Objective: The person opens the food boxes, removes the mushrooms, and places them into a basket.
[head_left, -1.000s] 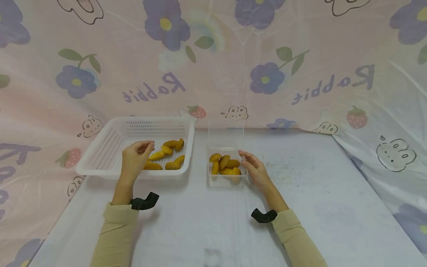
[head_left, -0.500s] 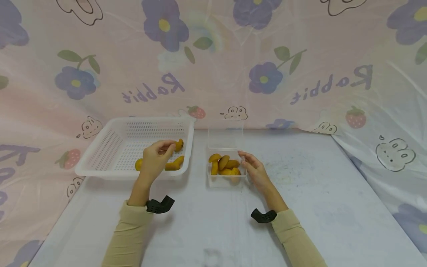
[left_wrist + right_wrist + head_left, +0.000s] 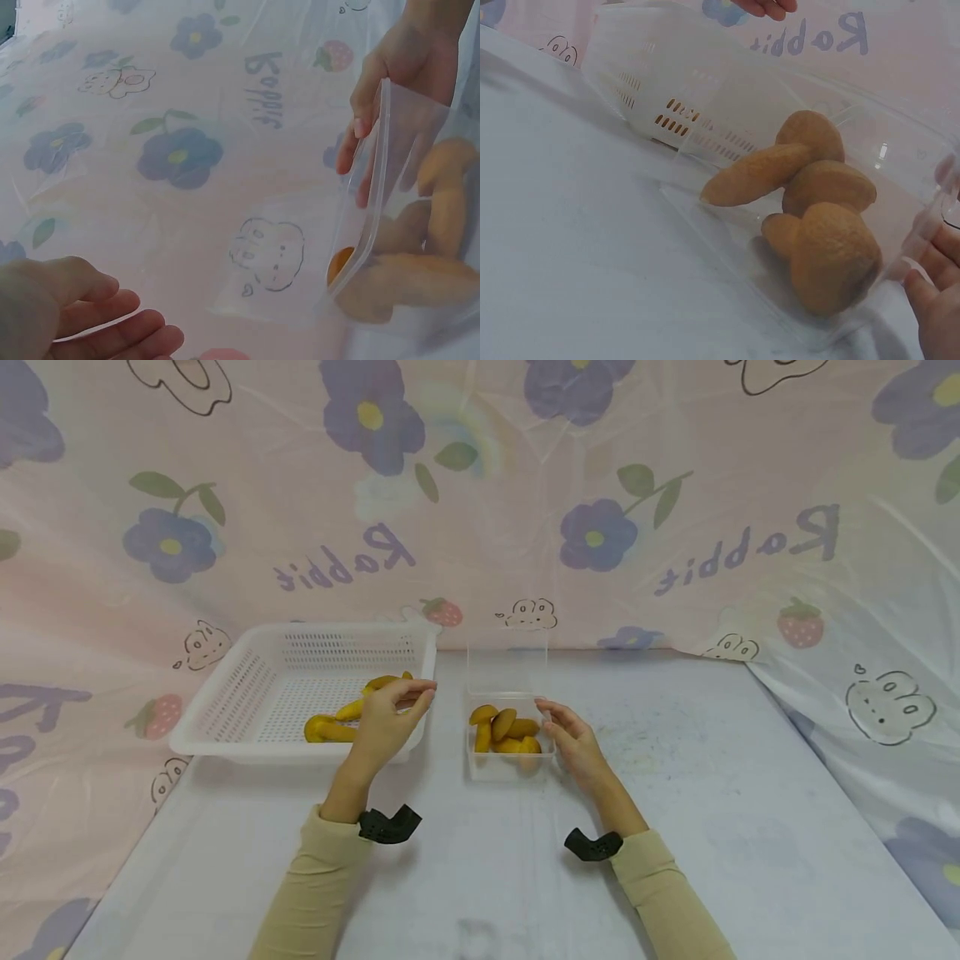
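Observation:
Raised above the right rim of a white plastic basket [image 3: 225, 697], my left hand [image 3: 386, 718] has loosely bent fingers. Nothing shows between its thumb and fingers in the left wrist view. Several yellow-brown mushrooms [image 3: 330, 729] lie in the basket, some partly hidden behind that hand. To the right, a clear plastic box [image 3: 491, 768] with its lid raised at the back contains several mushrooms [image 3: 836, 255]. My right hand [image 3: 577, 747] rests against the box's right side, its fingers extended along the wall and fingertips near the rim.
A white cloth [image 3: 480, 852] covers the table. Behind it hangs a pink sheet [image 3: 487, 527] printed with flowers and rabbits. Each wrist wears a black mount, the left mount [image 3: 390, 825] and the right mount [image 3: 592, 845].
My left hand has moved rightward across the basket to its right rim, uncovering the mushrooms on the left and covering those on the right. My right hand and the box have stayed put.

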`<state>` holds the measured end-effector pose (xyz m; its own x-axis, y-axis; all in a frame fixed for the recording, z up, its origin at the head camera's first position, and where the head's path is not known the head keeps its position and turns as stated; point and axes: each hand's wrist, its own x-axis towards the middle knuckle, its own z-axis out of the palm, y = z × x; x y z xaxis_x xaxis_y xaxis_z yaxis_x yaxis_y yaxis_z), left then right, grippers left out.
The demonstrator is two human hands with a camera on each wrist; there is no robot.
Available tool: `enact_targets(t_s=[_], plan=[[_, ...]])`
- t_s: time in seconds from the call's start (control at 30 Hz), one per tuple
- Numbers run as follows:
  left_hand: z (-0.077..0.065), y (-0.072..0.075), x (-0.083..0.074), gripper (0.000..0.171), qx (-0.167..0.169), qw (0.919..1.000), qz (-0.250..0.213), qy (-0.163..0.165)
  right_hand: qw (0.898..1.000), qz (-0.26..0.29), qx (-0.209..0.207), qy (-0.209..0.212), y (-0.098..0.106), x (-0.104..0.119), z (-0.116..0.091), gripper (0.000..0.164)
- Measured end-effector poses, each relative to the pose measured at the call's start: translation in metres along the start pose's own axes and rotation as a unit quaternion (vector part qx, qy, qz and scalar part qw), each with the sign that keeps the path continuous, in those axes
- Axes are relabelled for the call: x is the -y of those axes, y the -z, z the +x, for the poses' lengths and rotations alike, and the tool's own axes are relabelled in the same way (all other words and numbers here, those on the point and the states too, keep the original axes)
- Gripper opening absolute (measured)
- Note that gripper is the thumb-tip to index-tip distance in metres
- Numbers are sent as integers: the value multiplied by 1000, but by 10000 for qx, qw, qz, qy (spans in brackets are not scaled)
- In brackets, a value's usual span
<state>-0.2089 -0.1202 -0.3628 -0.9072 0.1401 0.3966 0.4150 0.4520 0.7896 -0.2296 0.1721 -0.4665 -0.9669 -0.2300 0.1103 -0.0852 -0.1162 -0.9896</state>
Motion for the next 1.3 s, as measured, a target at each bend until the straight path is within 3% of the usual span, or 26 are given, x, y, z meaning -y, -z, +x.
enact_targets(t_s=[0.4, 0.67, 0.9, 1.17, 1.3], plan=[[4, -25, -5, 22, 248, 9994, -57, -250, 10000, -4, -21, 50, 2, -1, 1, 48], [4, -44, 0, 24, 666, 9978, 48, -19, 10000, 8, -15, -31, 2, -3, 2, 46], [5, -58, 6, 22, 690, 9976, -12, -77, 10000, 23, -20, -23, 3, -3, 2, 47], [8, -71, 12, 24, 818, 9960, 352, -46, 10000, -34, 2, 6, 2, -1, 1, 47], [11, -74, 13, 23, 789, 9939, 761, -148, 10000, -26, 37, 14, 1, 0, 1, 47]])
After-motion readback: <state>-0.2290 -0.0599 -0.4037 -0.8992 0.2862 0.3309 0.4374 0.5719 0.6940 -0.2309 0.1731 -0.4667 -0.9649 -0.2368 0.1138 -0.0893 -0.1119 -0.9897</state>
